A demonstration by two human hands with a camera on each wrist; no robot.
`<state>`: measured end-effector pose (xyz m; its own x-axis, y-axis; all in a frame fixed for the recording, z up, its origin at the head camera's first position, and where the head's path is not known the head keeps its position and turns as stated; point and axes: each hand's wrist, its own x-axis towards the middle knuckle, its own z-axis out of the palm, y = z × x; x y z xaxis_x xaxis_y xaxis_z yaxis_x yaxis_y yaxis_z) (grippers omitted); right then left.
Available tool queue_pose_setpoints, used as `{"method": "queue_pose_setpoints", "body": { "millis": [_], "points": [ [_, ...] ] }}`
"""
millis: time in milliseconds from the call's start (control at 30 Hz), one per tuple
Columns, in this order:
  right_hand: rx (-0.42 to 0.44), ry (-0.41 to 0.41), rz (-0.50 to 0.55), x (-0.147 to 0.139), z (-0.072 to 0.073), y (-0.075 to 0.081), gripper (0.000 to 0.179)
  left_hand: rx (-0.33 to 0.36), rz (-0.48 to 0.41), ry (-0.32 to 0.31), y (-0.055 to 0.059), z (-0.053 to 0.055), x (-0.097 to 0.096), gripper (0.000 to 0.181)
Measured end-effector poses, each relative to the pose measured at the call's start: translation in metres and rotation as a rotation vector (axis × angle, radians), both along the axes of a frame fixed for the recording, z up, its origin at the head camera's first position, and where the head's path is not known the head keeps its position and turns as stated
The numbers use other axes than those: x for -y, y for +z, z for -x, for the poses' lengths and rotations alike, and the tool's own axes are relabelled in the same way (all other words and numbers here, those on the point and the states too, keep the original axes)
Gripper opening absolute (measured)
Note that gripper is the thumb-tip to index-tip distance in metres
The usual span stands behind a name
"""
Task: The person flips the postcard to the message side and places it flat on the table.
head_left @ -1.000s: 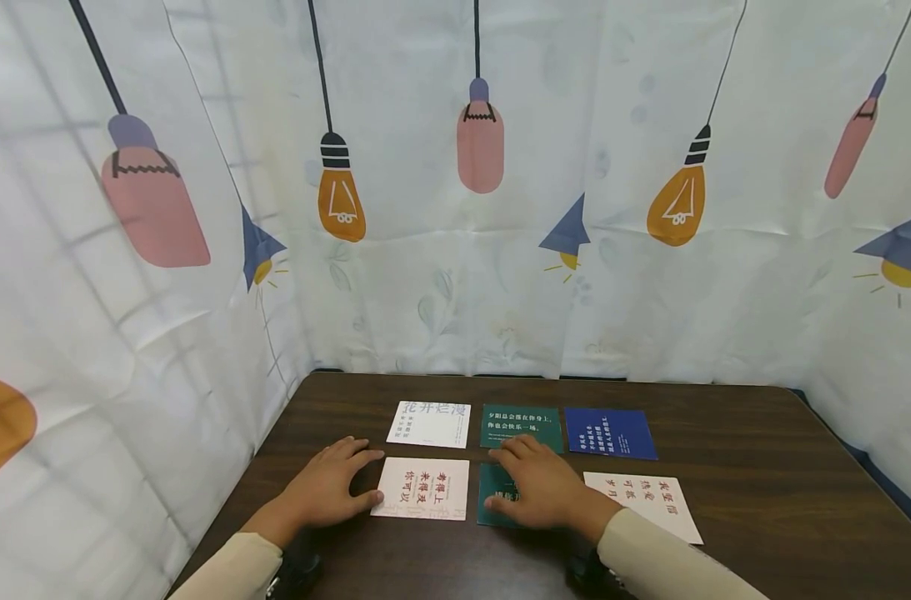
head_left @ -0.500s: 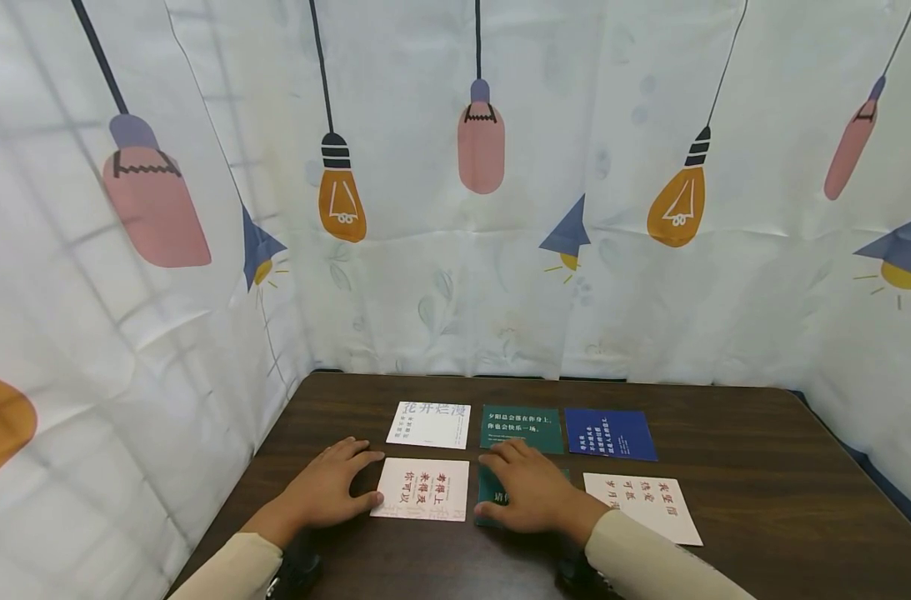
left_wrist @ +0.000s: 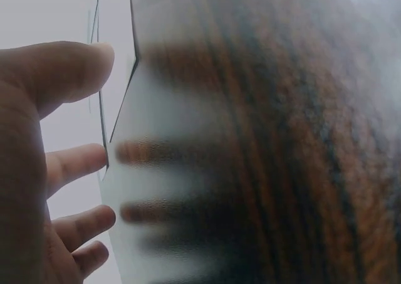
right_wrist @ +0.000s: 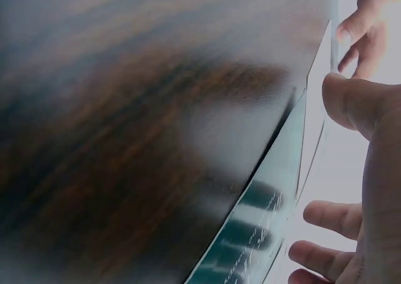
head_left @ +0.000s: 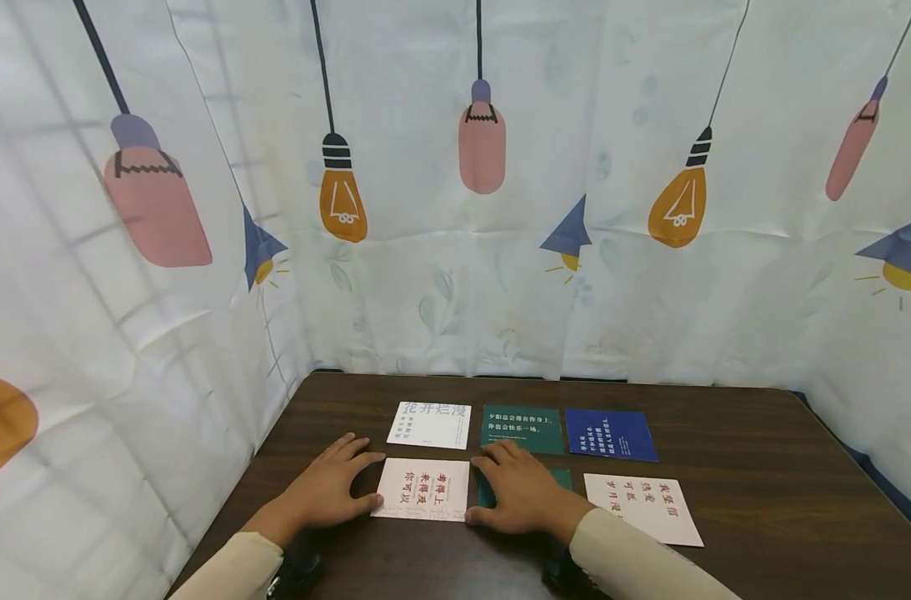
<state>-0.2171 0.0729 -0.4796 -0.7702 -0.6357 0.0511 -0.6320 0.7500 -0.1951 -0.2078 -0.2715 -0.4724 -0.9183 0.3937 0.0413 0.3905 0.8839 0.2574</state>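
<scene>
A pale pink card with red characters [head_left: 423,490] lies in the near row of cards. My left hand [head_left: 331,487] is at its left edge, fingers spread and thumb tip right at the edge. On its other side my right hand [head_left: 526,492] has its thumb and fingertips at the right edge, fingers relaxed. Much of a dark green card [head_left: 563,478] is hidden under that right hand. In the left wrist view the thumb overlaps a white card edge [left_wrist: 118,39]; the right wrist view has the green card [right_wrist: 250,234] below the fingers.
Along the far row lie a white card [head_left: 428,425], a green card [head_left: 523,427] and a blue card [head_left: 611,434]. Another pale card with red characters [head_left: 646,507] is near my right forearm. Printed curtains [head_left: 455,317] stand behind the dark wooden table [head_left: 770,467].
My right hand has slid left across the near green card to the pink card's right edge. That green card shifted slightly at first. My left hand has stayed nearly still.
</scene>
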Motion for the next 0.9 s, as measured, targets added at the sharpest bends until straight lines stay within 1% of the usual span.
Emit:
{"method": "queue_pose_setpoints", "body": {
  "millis": [167,333,467,667,767,900],
  "points": [
    [0.018,-0.015,-0.010,0.005,0.000,0.001,0.083,0.006,0.010,-0.001,-0.001,0.000,0.001,0.067],
    [0.041,-0.034,-0.024,0.009,0.000,0.003,0.085,0.012,0.001,-0.012,-0.001,0.000,0.001,0.069],
    [0.039,-0.043,-0.035,0.012,0.001,0.002,0.086,0.015,0.000,-0.019,0.000,0.001,0.001,0.070],
    [0.022,-0.046,-0.036,0.014,0.005,-0.002,0.086,0.026,-0.005,-0.011,-0.001,0.002,0.000,0.070],
    [0.020,-0.042,-0.027,0.015,0.006,-0.002,0.086,0.041,-0.012,-0.011,-0.002,0.004,0.001,0.071],
    [0.014,-0.034,-0.003,0.017,0.008,0.001,0.086,0.071,-0.027,-0.016,-0.001,0.005,0.001,0.074]
  ]
}}
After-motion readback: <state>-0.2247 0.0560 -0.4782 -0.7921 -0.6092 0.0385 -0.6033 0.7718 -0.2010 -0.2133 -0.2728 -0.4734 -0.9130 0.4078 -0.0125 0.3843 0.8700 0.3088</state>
